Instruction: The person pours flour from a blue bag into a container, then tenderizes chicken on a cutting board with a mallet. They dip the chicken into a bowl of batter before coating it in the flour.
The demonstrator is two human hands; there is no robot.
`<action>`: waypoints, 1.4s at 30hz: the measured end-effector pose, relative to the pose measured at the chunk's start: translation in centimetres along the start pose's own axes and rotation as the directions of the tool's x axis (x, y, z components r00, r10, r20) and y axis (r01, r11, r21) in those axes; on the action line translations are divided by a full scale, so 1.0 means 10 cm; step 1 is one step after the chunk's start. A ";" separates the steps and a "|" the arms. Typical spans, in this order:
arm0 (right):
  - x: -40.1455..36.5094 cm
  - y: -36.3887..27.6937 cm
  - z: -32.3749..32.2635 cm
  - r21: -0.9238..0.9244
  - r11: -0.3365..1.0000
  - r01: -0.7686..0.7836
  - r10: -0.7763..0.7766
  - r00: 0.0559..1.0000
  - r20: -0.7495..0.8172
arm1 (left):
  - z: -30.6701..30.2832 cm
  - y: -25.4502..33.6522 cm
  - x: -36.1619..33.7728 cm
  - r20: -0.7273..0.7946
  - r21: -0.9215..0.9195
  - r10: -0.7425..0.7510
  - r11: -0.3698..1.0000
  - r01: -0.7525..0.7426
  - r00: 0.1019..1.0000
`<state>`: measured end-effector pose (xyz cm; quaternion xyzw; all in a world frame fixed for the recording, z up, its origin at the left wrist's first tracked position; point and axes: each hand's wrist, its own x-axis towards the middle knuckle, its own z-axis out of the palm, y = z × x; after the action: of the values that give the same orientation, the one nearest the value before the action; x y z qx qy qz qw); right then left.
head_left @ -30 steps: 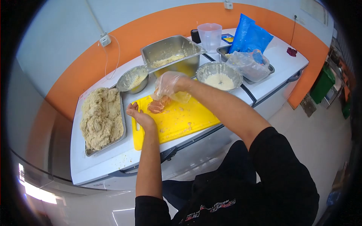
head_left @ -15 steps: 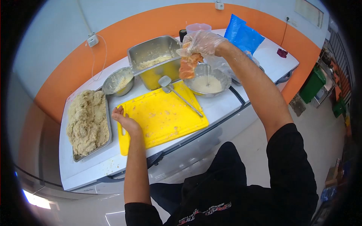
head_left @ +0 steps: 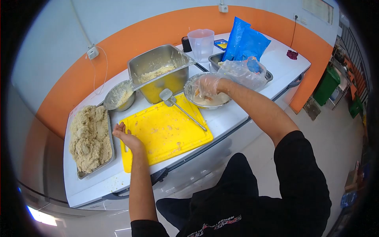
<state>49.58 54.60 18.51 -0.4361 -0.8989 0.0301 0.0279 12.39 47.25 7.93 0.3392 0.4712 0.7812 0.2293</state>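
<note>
My right hand, in a clear plastic glove, is down inside a metal bowl of pale batter. A bit of the orange-red piece of meat shows at its fingers; the rest is hidden by the hand and bowl. Palm up and bare, my left hand hovers at the left edge of a yellow cutting board, fingers loosely spread and holding nothing. Scraps dot the board, and a metal meat mallet lies across its far right part.
A tray heaped with crumbly breading stands at the left. Behind the board are a small metal bowl and a deep steel pan. A plastic jug, blue bag and clear bag stand farther back.
My right hand has lowered from above the batter bowl into it, taking the meat down with it. My left hand stays nearly in place. The view has shifted slightly.
</note>
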 end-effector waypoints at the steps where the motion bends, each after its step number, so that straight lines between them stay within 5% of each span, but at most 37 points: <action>1: -0.03 0.06 -0.05 0.073 0.997 0.031 -0.029 0.999 -0.035 | 0.00 -0.01 0.00 -0.006 -0.008 0.001 1.000 -0.001 1.000; 3: -0.10 0.01 -0.26 0.140 0.988 0.063 -0.053 0.996 -0.075 | 0.01 0.00 0.01 -0.011 -0.022 0.004 1.000 -0.004 1.000; 5: -0.16 -0.10 -0.52 0.266 0.945 -0.188 0.180 0.982 0.053 | 0.01 0.00 -0.01 -0.024 -0.023 -0.002 1.000 0.002 1.000; 8: -0.17 -0.05 -0.70 0.504 0.829 -0.243 0.241 0.968 0.071 | 0.01 0.00 0.00 -0.010 -0.021 -0.002 1.000 0.002 1.000; 16: -0.07 -0.10 -0.79 0.602 0.777 -0.184 0.110 0.981 0.158 | 0.00 0.03 -0.03 -0.011 -0.010 -0.012 1.000 0.012 1.000; 17: 0.05 -0.04 -0.65 0.286 0.958 -0.033 0.018 0.998 0.057 | 0.01 0.04 -0.03 -0.018 -0.012 -0.015 1.000 0.015 1.000; 18: 0.09 -0.04 -0.62 -0.085 0.991 0.103 -0.104 0.995 -0.004 | 0.02 0.03 -0.02 -0.013 -0.017 -0.011 1.000 0.011 1.000; 22: 0.01 -0.21 -0.64 -0.133 0.985 -0.112 0.086 0.979 -0.184 | -0.01 0.01 -0.01 0.002 -0.009 -0.021 1.000 0.021 1.000; 24: -0.14 -0.52 -0.68 -0.308 0.949 -0.066 0.121 0.979 0.163 | -0.02 0.02 -0.01 0.012 0.003 -0.025 1.000 0.025 1.000; 28: -0.11 -0.40 0.02 -0.368 0.929 0.050 0.047 0.967 0.250 | 0.00 0.02 0.00 0.011 0.015 -0.023 1.000 0.022 1.000; 30: -0.23 -0.58 -0.03 -0.185 0.964 -0.190 0.196 0.980 0.017 | -0.01 -0.01 -0.02 0.007 0.018 -0.022 1.000 0.022 1.000; 34: -0.07 -0.54 0.12 -0.184 0.939 -0.290 0.282 0.957 -0.067 | -0.01 0.01 -0.01 0.005 0.003 -0.009 1.000 0.009 1.000; 40: -0.15 -0.37 -0.45 -0.207 0.951 -0.231 0.240 0.971 0.019 | 0.00 0.02 -0.02 0.002 0.004 -0.008 1.000 0.008 1.000; 42: -0.17 -0.31 -0.62 -0.159 0.961 -0.228 0.209 0.970 -0.128 | 0.00 0.00 0.00 0.001 0.002 -0.008 1.000 0.008 1.000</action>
<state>48.69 51.51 24.86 -0.5345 -0.8416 -0.0691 0.0359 12.42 47.22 7.95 0.3379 0.4731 0.7798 0.2323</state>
